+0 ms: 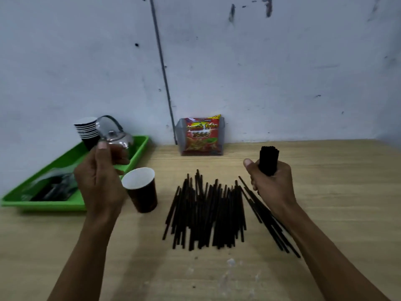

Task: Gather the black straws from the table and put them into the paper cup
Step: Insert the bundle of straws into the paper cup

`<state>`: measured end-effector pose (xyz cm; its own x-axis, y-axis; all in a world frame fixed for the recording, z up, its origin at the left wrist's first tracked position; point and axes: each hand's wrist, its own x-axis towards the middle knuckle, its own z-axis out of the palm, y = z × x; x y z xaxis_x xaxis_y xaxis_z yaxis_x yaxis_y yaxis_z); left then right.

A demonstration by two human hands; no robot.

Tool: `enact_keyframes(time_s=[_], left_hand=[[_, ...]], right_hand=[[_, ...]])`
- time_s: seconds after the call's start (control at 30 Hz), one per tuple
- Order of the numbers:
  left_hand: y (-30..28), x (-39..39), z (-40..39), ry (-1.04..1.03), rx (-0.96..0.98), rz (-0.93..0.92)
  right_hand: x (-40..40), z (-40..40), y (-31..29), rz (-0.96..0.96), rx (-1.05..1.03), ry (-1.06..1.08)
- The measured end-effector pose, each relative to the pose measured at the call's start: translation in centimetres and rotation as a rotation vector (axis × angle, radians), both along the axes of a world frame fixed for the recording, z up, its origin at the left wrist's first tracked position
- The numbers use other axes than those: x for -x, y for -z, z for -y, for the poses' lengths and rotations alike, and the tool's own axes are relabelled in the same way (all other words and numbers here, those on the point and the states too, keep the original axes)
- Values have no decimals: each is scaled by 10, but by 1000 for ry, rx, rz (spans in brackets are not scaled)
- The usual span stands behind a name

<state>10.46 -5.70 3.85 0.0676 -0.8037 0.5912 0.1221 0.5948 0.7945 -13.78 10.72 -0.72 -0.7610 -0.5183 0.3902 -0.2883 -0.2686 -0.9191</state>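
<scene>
A dark paper cup (142, 192) with a white inside stands on the wooden table (325, 181), left of centre. Several black straws (206, 213) lie in a loose pile in the middle, and a few more fan out to the right under my right forearm. My right hand (271, 183) grips an upright bundle of black straws (269, 158), whose ends stick up above the fist. My left hand (98, 181) hovers just left of the cup, thumb up and fingers loosely curled, with nothing seen in it; its edge overlaps the cup's left side.
A green tray (71, 157) at the left holds a stack of paper cups (86, 129), a small metal kettle (117, 137) and dark packets. A red snack bag in a clear holder (201, 135) stands against the wall behind the pile.
</scene>
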Motion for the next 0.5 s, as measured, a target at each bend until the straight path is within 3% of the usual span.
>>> enact_keyframes(time_s=[0.27, 0.5], left_hand=[[49, -47, 8, 78, -115, 179], [72, -36, 5, 215, -167, 448]], right_hand=[[-100, 75, -40, 165, 108, -392], [-143, 143, -56, 291, 173, -427]])
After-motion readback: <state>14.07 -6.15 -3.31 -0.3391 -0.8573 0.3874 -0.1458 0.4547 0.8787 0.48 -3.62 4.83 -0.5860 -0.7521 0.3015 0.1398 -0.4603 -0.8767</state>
